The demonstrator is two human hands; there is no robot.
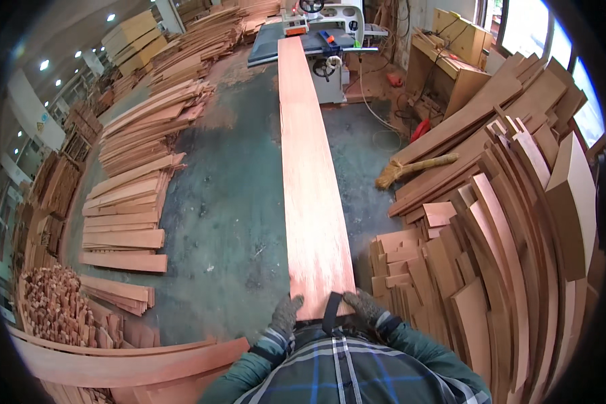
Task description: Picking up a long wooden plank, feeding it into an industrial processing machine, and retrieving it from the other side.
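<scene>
A long, pale reddish wooden plank (313, 182) stretches straight away from my waist. Its far end rests on the grey table (266, 44) of a woodworking machine that looks like a bandsaw (333, 64). My left hand (287, 312), in a grey knit glove, grips the near left corner of the plank. On the near right corner, my right hand (366, 307) holds the opposite edge in a matching glove. The fingers under the board are hidden. A black strap (330, 312) lies over the plank's near end between my hands.
Stacked boards (124, 229) line the left side, with a bundle of thin sticks (54, 303) nearer. Boards and offcuts (491, 269) crowd the right side. A brush (414, 168) lies on boards there. A pale hose (374, 108) trails from the machine, beside a wooden cabinet (444, 67).
</scene>
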